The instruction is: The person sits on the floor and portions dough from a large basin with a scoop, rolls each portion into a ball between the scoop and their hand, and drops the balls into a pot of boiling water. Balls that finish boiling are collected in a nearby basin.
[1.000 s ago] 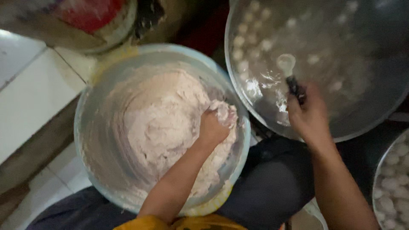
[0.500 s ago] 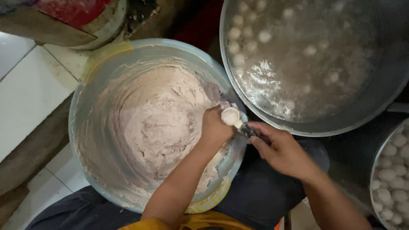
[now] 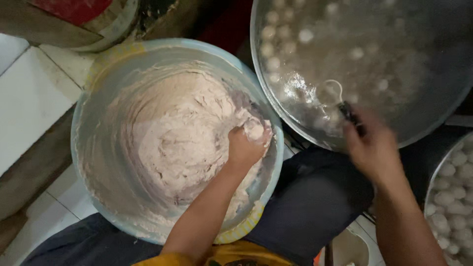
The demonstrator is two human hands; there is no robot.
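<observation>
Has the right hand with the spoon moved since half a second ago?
Yes. The right hand swung its spoon from the dough bowl's rim over the big metal pot.

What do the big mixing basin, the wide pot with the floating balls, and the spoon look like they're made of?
The basin looks like plastic: pale blue, translucent, matte, smeared with paste. The pot seems to be metal, with a thin grey rim and a dull sheen. The spoon in the right hand has a pale bowl, probably metal, and a dark handle; motion blur leaves that open.
</observation>
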